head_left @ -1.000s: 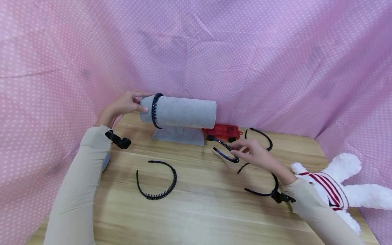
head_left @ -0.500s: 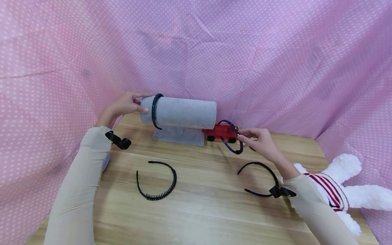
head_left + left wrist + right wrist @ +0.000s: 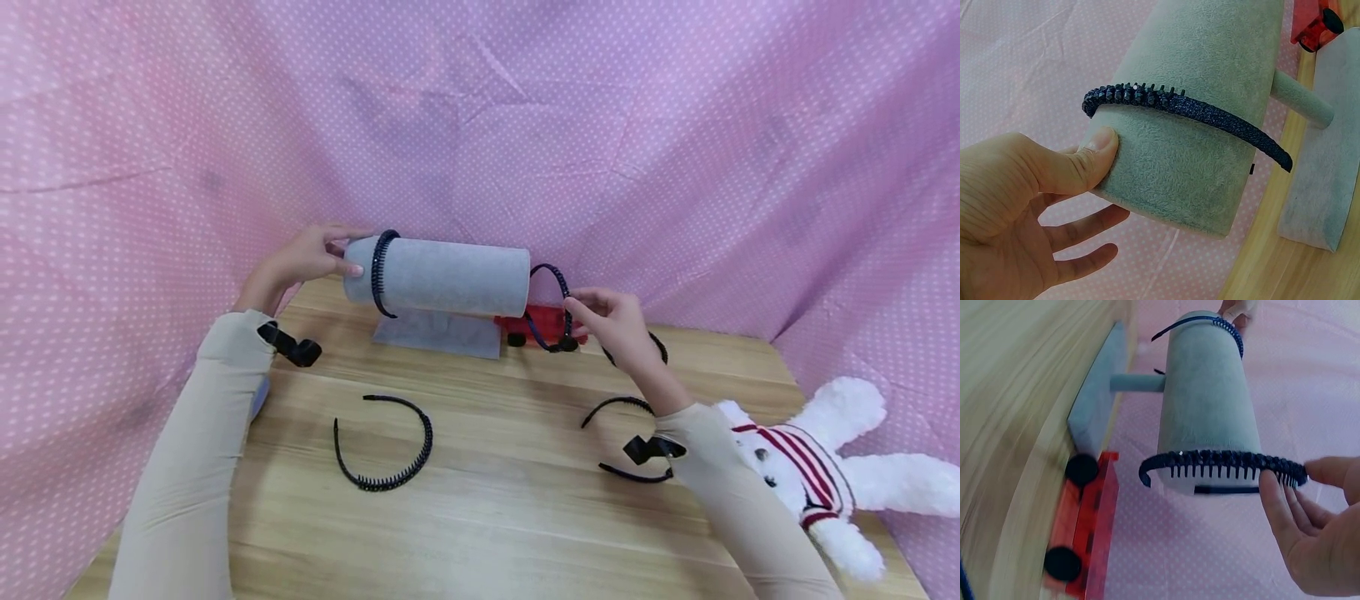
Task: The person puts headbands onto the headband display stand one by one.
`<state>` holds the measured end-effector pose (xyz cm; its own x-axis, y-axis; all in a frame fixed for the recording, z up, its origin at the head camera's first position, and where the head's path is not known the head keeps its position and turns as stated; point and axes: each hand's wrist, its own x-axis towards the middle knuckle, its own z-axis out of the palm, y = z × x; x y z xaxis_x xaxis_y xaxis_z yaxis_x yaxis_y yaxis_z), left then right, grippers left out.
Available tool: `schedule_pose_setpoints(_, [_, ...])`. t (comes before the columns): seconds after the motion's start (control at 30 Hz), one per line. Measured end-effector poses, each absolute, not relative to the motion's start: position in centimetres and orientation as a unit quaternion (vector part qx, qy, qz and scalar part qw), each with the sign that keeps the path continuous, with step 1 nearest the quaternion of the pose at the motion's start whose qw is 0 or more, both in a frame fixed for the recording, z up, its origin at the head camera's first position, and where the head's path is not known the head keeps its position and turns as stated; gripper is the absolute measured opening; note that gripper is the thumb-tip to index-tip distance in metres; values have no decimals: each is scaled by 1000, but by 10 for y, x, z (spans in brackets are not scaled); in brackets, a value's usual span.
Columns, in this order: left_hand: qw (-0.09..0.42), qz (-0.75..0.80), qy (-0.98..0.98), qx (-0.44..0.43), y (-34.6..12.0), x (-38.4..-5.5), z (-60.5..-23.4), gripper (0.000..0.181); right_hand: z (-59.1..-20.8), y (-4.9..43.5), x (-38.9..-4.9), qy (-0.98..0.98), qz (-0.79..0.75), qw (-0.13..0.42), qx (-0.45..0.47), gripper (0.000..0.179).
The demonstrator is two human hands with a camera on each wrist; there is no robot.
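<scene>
A grey plush cylinder [image 3: 457, 279] lies sideways on a short post over a flat base [image 3: 442, 333]. My left hand [image 3: 303, 252] holds its left end, thumb on top in the left wrist view, with two fingers extended loosely. Near that end, a dark toothed headband [image 3: 1185, 109] sits around the cylinder. At the opposite end, my right hand [image 3: 615, 325] pinches another dark headband [image 3: 1222, 458] between thumb and fingers. Its teeth show in the right wrist view, and its curve stands across the cylinder's free end; contact with the cylinder cannot be told.
A red toy truck [image 3: 547, 321] stands below the free end. Headbands lie on the wooden table: one at front left [image 3: 427, 433], one at right [image 3: 633, 477], one behind my right wrist [image 3: 661, 348]. A white plush toy [image 3: 795, 467] lies far right. Pink dotted cloth [image 3: 480, 150] hangs behind.
My right hand has carried its headband up and left from the tabletop to the cylinder's free end, turning it more upright. My left hand has stayed in place.
</scene>
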<state>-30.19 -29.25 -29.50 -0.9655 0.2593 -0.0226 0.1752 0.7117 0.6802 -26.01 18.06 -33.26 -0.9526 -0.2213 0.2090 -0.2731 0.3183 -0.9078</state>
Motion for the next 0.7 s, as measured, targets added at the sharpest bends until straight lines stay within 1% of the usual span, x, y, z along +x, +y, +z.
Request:
schedule_pose_setpoints(0.17, [59,364,922,116,-293,-302,-295,68,-331,162,-270,-784,609,30,115,38])
schedule_pose_setpoints(0.4, [55,364,922,118,-295,-303,-296,68,-329,141,-284,-773,624,40,105,32])
schedule_pose_setpoints(0.7, [62,369,920,119,-295,-305,-297,68,-326,124,-300,-779,620,24,88,35])
